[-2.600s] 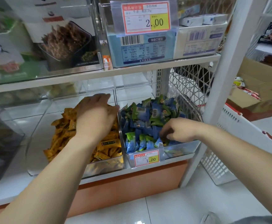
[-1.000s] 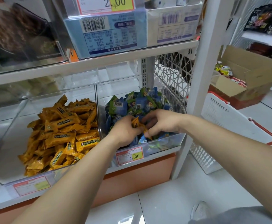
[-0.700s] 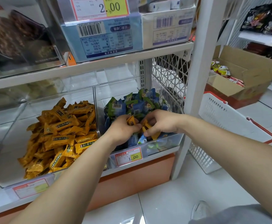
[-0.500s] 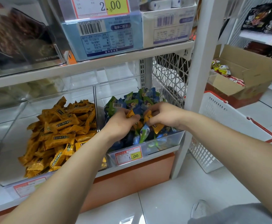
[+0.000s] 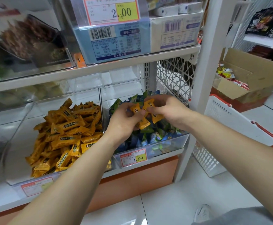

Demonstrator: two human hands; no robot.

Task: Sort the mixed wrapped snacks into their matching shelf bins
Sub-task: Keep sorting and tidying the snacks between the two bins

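Orange wrapped snacks (image 5: pixel 156 117), glossy crimped-end pillow packs, are pinched in curled fingers of the left hand (image 5: pixel 122 124) and right hand (image 5: pixel 170 111). They hang over the clear plastic bin (image 5: pixel 173 143) of blue-green packets (image 5: pixel 150 137).

A: Between the left grip (image 5: pixel 124 122) and right grip (image 5: pixel 171 111): held snacks (image 5: pixel 148 104), orange wrappers, dark label blocks.
B: Below both grips: loose snacks (image 5: pixel 150 137), blue and green, some white patches.
A: Left of the left grip: snack pile (image 5: pixel 67 135), same orange, black bands, pale lettering.
B: Price tag (image 5: pixel 133 157) under the grips: white, red border, yellow square. Basket (image 5: pixel 230 120) right of the right grip: white, red handle.
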